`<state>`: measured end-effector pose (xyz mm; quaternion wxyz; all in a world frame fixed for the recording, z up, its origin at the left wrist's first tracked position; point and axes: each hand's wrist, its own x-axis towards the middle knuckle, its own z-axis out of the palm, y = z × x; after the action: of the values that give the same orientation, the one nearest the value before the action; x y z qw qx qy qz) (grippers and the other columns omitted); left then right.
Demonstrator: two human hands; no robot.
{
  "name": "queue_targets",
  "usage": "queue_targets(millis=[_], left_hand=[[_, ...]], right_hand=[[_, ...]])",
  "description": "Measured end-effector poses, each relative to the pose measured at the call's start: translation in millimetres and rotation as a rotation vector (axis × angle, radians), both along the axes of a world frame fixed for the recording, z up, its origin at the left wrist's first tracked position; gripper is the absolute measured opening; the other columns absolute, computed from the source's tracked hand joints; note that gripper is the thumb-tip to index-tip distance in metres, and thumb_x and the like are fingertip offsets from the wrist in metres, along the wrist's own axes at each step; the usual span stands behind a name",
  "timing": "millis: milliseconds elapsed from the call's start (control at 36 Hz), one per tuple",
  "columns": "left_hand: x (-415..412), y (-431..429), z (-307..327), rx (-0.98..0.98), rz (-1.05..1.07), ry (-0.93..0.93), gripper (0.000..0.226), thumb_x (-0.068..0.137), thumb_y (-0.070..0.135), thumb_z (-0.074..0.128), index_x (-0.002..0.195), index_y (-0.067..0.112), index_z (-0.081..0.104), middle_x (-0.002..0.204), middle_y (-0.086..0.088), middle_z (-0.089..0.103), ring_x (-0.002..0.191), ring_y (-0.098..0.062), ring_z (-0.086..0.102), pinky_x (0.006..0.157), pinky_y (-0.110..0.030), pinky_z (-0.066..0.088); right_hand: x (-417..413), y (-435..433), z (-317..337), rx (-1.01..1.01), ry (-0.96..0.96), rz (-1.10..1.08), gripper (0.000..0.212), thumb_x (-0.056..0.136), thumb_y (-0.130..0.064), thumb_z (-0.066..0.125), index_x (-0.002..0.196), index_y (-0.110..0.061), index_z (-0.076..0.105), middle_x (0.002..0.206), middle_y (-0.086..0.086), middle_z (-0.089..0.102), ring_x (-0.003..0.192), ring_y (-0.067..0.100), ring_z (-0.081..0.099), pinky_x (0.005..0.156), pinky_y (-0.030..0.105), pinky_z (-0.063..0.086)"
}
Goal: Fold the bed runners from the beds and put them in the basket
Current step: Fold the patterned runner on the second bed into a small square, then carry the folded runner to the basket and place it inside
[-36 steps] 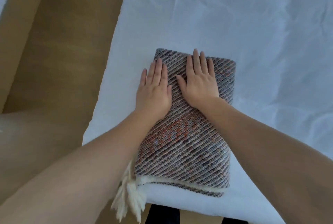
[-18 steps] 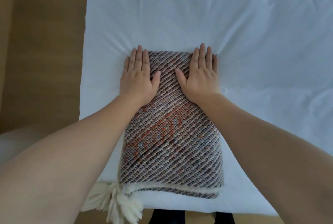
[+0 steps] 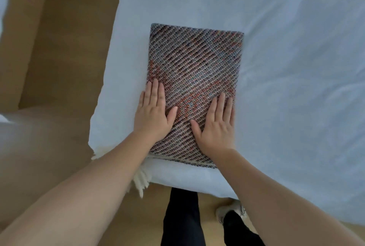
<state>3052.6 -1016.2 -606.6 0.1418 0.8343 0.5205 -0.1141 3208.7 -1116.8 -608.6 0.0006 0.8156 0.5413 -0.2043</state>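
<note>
You are pressing both palms flat on the folded bed runner [image 3: 194, 63], which is lying on the white bed [image 3: 286, 28] near its 6 o'clock edge. Your left hand [image 3: 153, 115] is resting at the runner's 8 o'clock edge and your right hand [image 3: 216, 127] at 5 o'clock. Each grip is lying spread, fingers straight, clasping nothing. Cream tassels [image 3: 141, 181] are hanging off the bed at 7 o'clock, above the tan floor [image 3: 59, 58].

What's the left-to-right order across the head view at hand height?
Wooden floor → left hand → right hand → bed sheet. Both hands lie flat on the folded bed runner; it spans them, so it gets no slot of its own.
</note>
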Motion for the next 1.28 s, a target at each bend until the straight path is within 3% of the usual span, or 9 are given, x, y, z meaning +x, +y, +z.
queue_targets(millis=[222,333,445,584,667,778,1000,1223,1278], left_hand=[[-2.2,-0.9,-2.7,-0.019,0.053,-0.054,0.077,0.096,0.057,0.015,0.151,0.009,-0.008,0.16,-0.01,-0.015,0.147,-0.023,-0.013,0.12,-0.042,-0.002],[0.6,21.6,3.2,-0.078,0.356,-0.276,0.076,0.097,0.053,0.031,0.152,0.009,0.002,0.16,-0.012,0.006,0.147,-0.026,0.01,0.12,-0.039,0.013],[4.3,53.9,9.6,-0.154,0.57,-0.384,0.062,0.092,0.055,0.04,0.133,0.009,0.04,0.13,-0.013,0.053,0.119,-0.032,0.051,0.1,-0.045,0.043],[13.3,69.3,25.8,-0.378,0.635,-0.422,0.064,0.092,0.059,0.04,0.132,0.011,0.049,0.128,-0.008,0.057,0.114,-0.029,0.055,0.098,-0.037,0.042],[12.7,73.5,31.0,-0.531,0.765,-0.47,0.07,0.082,0.066,0.049,0.128,0.013,0.053,0.124,-0.006,0.061,0.108,-0.027,0.059,0.099,-0.041,0.046],[10.1,70.5,52.4,-0.829,0.969,-0.657,0.043,0.083,0.043,0.069,0.112,0.012,0.061,0.104,-0.007,0.07,0.093,-0.026,0.068,0.088,-0.04,0.052],[51.4,55.4,145.1,-0.752,0.707,-0.661,0.035,0.082,0.021,0.063,0.115,0.013,0.054,0.105,-0.009,0.068,0.092,-0.026,0.067,0.088,-0.045,0.054],[148.9,3.7,278.6,-0.722,0.356,-0.767,0.045,0.068,0.016,0.056,0.112,0.012,0.051,0.102,-0.013,0.065,0.091,-0.026,0.065,0.075,-0.037,0.052],[180.7,-22.7,312.5,-0.687,0.241,-0.774,0.03,0.077,0.008,0.056,0.107,0.013,0.053,0.1,-0.013,0.065,0.089,-0.025,0.065,0.073,-0.035,0.051]], right_hand=[[-3.4,-46.3,-13.9,0.063,0.122,0.023,0.088,0.093,-0.063,0.024,0.15,0.0,0.002,0.158,0.018,-0.002,0.146,0.037,-0.002,0.119,0.047,0.005],[26.6,-19.0,0.8,0.132,0.356,-0.156,0.085,0.093,-0.057,0.037,0.153,-0.012,-0.005,0.161,0.009,-0.01,0.148,0.025,-0.002,0.12,0.042,0.011],[56.9,19.0,23.7,0.209,0.516,-0.37,0.081,0.091,-0.042,0.054,0.152,-0.018,0.007,0.154,0.005,0.024,0.138,0.024,0.031,0.111,0.043,0.033],[68.6,53.8,39.7,0.137,0.823,-0.793,0.064,0.084,-0.034,0.067,0.139,-0.02,0.036,0.11,-0.006,0.057,0.095,0.014,0.059,0.085,0.034,0.048],[69.9,59.1,40.2,0.068,0.933,-0.86,0.041,0.079,-0.028,0.073,0.114,-0.019,0.054,0.101,-0.003,0.065,0.091,0.017,0.064,0.082,0.036,0.052],[72.2,59.5,58.3,0.018,0.942,-0.859,0.034,0.079,-0.018,0.071,0.109,-0.015,0.055,0.098,0.001,0.064,0.086,0.018,0.063,0.076,0.035,0.052],[96.2,36.2,139.7,0.092,0.888,-0.827,0.028,0.082,-0.009,0.062,0.107,-0.016,0.053,0.091,0.0,0.063,0.079,0.014,0.062,0.066,0.03,0.049],[171.0,-43.0,272.3,0.38,0.831,-0.882,0.025,0.085,-0.011,0.063,0.105,-0.02,0.051,0.092,-0.002,0.063,0.077,0.012,0.062,0.059,0.025,0.047],[196.3,-80.9,311.4,0.472,0.797,-0.895,0.024,0.085,-0.01,0.063,0.105,-0.02,0.051,0.091,-0.003,0.063,0.078,0.011,0.062,0.06,0.025,0.048]])
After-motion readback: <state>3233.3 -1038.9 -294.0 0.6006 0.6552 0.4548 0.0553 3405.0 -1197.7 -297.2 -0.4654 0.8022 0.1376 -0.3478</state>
